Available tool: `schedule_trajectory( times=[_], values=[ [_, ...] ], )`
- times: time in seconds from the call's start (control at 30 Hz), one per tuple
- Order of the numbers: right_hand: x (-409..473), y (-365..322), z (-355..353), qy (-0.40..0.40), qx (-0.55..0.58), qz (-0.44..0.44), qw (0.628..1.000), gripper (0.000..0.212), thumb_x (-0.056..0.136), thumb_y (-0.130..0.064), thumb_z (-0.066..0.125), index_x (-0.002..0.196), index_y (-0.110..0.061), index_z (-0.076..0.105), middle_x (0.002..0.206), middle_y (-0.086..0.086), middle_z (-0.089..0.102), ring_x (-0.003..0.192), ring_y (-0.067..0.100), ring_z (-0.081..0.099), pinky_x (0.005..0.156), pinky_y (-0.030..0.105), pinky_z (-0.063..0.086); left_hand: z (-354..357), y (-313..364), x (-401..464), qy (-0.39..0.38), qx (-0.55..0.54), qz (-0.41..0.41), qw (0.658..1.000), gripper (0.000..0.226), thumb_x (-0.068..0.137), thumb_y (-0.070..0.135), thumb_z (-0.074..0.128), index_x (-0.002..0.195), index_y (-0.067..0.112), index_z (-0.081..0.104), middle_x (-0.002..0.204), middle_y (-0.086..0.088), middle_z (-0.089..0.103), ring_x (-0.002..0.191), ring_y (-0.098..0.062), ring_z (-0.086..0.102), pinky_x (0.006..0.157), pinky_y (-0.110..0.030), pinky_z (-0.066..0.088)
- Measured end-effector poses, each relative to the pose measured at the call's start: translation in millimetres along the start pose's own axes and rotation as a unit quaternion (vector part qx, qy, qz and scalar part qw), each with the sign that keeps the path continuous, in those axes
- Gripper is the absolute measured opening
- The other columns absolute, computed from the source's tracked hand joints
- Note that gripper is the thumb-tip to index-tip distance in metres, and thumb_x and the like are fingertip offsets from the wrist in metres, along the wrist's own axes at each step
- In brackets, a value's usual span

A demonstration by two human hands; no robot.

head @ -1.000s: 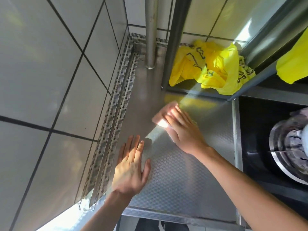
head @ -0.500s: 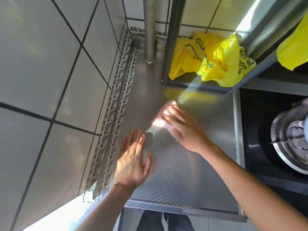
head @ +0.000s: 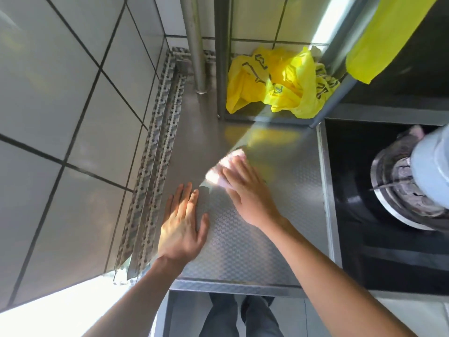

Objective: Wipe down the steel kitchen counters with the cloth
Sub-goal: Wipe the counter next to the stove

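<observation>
A small pink cloth [head: 224, 166] lies on the embossed steel counter [head: 286, 229], near its middle, partly in a bright patch of sunlight. My right hand [head: 247, 193] presses flat on the cloth, fingers spread over it and pointing to the far left. Flat on the counter's left part rests my left hand [head: 181, 227], palm down with fingers apart and nothing in it. Most of the cloth is hidden under my right fingers.
A tiled wall [head: 73, 117] with a perforated strip [head: 155, 147] bounds the counter on the left. A steel pipe [head: 195, 45] and a rack post stand at the back beside a yellow plastic bag [head: 279, 81]. A black stove with a burner [head: 401, 190] lies to the right.
My right hand has slid the cloth slightly across the counter's middle. The left hand stays flat in place. The camera view has shifted a little.
</observation>
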State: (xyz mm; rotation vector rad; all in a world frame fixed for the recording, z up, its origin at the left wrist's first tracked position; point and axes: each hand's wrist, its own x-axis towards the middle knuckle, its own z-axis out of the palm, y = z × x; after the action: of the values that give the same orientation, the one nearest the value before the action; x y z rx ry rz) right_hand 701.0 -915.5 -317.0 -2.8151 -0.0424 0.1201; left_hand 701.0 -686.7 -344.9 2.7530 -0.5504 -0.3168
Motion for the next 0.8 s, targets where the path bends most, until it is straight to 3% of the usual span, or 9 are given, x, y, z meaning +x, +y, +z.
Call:
schedule_trajectory(
  times=[0.13,0.23,0.33,0.5,0.63,0.8],
  values=[
    [-85,33,-8,-0.039,0.006,-0.034,0.999,0.061,0.105,-0.025,0.043,0.163,-0.026,0.023,0.173,0.004,0.006,0.160,0.022,0.001,0.130,0.044,0.011,-6,4,1,0.004,0.013,0.016,1.000,0.069,0.106,0.046,0.040,0.164,0.013,0.023,0.175,-0.004,0.012,0.162,-0.013,-0.003,0.128,-0.026,-0.002],
    [-104,76,-23,-0.036,0.005,0.051,0.998,0.062,0.107,-0.025,0.043,0.164,-0.027,0.018,0.173,0.002,-0.001,0.159,0.019,-0.006,0.130,0.046,0.011,-10,12,6,0.006,0.008,0.020,1.000,0.065,0.106,0.044,0.036,0.161,0.010,0.030,0.173,-0.007,0.022,0.162,-0.022,0.012,0.130,-0.034,0.008],
    [-78,108,-36,-0.023,-0.006,0.150,0.988,0.057,0.108,-0.024,0.042,0.163,-0.022,0.023,0.172,0.010,0.004,0.160,0.027,0.000,0.130,0.048,0.011,-8,30,21,0.016,-0.002,0.085,0.996,0.062,0.106,0.041,0.038,0.157,0.006,0.037,0.169,-0.011,0.030,0.159,-0.028,0.023,0.129,-0.046,0.022],
    [-4,110,-38,0.020,0.004,0.272,0.962,0.055,0.111,-0.030,0.032,0.164,-0.022,0.017,0.171,0.020,0.004,0.159,0.035,0.002,0.129,0.045,0.007,12,61,38,0.030,0.012,0.119,0.992,0.065,0.105,0.043,0.048,0.157,0.005,0.038,0.172,-0.010,0.023,0.162,-0.029,0.010,0.131,-0.051,0.014],
    [-7,92,-23,0.029,0.018,0.191,0.981,0.058,0.110,-0.026,0.036,0.164,-0.022,0.016,0.171,0.017,0.000,0.159,0.033,-0.004,0.129,0.049,0.008,18,59,38,0.039,0.033,0.124,0.991,0.067,0.105,0.050,0.042,0.160,0.011,0.035,0.174,-0.003,0.017,0.163,-0.024,0.004,0.132,-0.048,0.010],
    [-83,99,-23,-0.031,-0.033,0.042,0.998,0.062,0.105,-0.025,0.038,0.163,-0.022,0.020,0.172,0.010,0.004,0.160,0.027,-0.001,0.129,0.050,0.010,18,58,40,0.032,0.037,0.114,0.992,0.068,0.105,0.052,0.041,0.160,0.013,0.034,0.175,0.000,0.016,0.163,-0.023,0.003,0.132,-0.050,0.013]
  ],
)
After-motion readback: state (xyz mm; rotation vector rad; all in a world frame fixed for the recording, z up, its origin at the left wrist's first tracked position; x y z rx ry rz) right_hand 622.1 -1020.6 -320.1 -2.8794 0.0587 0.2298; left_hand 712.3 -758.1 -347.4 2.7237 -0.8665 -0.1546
